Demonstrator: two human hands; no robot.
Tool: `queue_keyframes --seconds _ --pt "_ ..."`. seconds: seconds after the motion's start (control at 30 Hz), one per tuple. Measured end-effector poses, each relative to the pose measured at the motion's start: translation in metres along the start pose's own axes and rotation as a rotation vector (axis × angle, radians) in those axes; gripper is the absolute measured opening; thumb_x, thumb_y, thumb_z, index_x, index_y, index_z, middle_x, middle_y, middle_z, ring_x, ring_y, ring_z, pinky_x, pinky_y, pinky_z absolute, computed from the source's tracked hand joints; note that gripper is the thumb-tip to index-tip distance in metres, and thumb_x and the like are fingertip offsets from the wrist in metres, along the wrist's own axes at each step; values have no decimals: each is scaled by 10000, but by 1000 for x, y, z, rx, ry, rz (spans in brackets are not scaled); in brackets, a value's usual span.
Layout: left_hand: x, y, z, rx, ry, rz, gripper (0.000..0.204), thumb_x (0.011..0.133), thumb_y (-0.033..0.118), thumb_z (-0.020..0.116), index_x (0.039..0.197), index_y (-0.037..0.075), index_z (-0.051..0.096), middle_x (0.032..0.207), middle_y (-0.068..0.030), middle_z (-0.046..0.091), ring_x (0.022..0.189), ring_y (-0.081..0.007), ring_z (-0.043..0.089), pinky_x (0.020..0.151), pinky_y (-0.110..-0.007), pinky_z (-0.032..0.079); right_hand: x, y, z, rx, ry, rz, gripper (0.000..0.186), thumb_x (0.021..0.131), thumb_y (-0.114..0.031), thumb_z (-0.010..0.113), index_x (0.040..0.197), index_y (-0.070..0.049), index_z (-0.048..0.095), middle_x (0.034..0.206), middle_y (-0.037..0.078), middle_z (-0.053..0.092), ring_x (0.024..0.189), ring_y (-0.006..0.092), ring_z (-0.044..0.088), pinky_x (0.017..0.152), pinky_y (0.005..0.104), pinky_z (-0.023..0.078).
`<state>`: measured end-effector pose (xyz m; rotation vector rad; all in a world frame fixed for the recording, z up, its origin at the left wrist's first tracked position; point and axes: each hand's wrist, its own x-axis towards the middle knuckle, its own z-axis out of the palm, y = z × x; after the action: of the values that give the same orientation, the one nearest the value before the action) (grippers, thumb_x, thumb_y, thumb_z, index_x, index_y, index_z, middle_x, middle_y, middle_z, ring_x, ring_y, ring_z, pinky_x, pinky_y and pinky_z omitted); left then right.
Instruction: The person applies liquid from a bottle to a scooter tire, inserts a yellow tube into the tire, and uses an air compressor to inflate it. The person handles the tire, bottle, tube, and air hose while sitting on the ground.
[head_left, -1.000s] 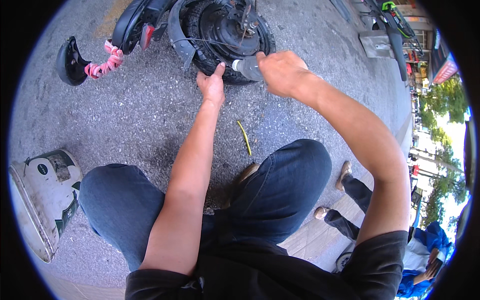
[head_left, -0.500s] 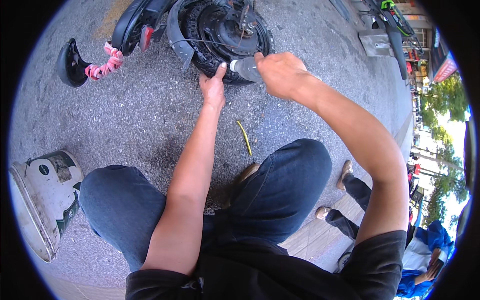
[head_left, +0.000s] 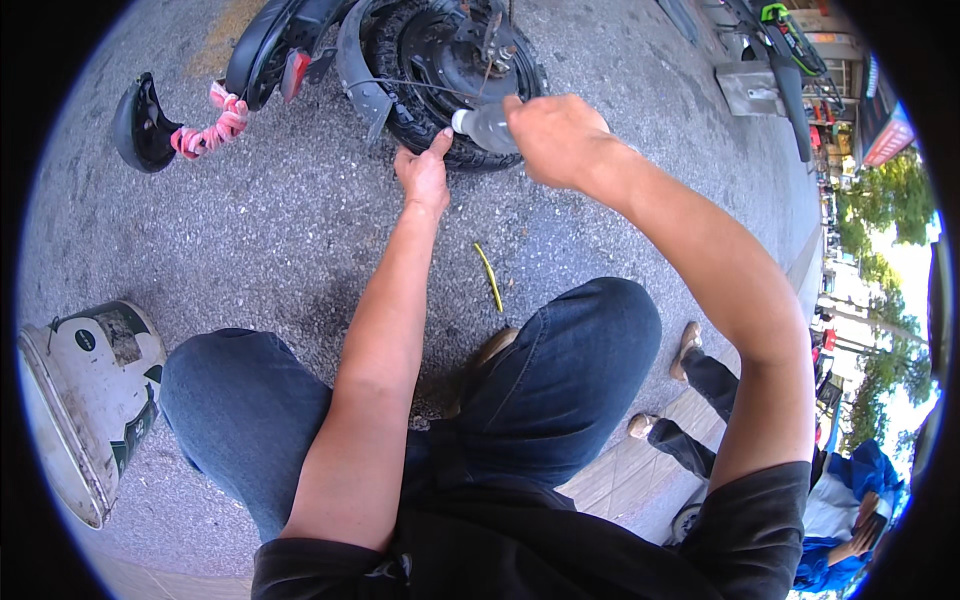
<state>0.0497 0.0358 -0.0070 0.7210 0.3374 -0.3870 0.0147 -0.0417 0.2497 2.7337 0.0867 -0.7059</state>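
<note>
A wheel with a black tyre and a dark hub lies tilted at the top centre, with a metal rod running across its side. My left hand grips the tyre's near edge, thumb on top and the other fingers mostly hidden. A clear plastic bottle with a white tip is in my right hand, whose fingers wrap round it. The bottle is tipped sideways over the tyre, its white end pointing left, close to my left thumb. What comes out of it, if anything, is too small to see.
A thin yellow-green strip lies on the asphalt between my knees and the wheel. At left stands a white and green bucket. A black helmet-like shell hangs by a pink wrap at upper left. A person in blue is at lower right.
My right hand has shifted the bottle slightly left and up along the tyre, bringing its white end closer above my left thumb. My left hand keeps its hold, nearly unmoved.
</note>
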Motion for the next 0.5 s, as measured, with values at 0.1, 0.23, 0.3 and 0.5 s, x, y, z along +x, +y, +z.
queue_keyframes --seconds 0.1,0.23,0.3,0.5 --pt "2 -1 -1 -5 6 17 363 831 -11 817 1160 12 664 1137 -81 726 970 -208 686 905 -365 534 11 -6 -12 -4 49 -17 453 777 -12 694 1196 91 559 949 224 744 962 358 739 824 437 601" --pt "12 7 -5 73 9 46 358 838 48 832 1154 13 668 1123 -97 730 962 -235 704 863 -395 561 4 -5 -14 -71 -39 -44 440 782 -12 692 1191 88 565 962 223 745 964 356 739 826 434 601" --pt "23 19 -8 92 -8 -27 490 823 20 834 1262 -19 618 1203 -112 704 1070 -239 658 992 -375 487 -6 -2 -11 -67 -60 -14 457 794 -16 687 1219 93 561 970 222 746 963 351 740 823 430 601" --pt "21 25 -7 -19 -13 47 637 896 135 818 1415 -50 498 1402 -131 587 1210 -241 584 1105 -375 414 -23 8 -5 -89 -106 5 520 826 -18 649 1316 110 532 977 213 749 950 340 745 804 422 604"
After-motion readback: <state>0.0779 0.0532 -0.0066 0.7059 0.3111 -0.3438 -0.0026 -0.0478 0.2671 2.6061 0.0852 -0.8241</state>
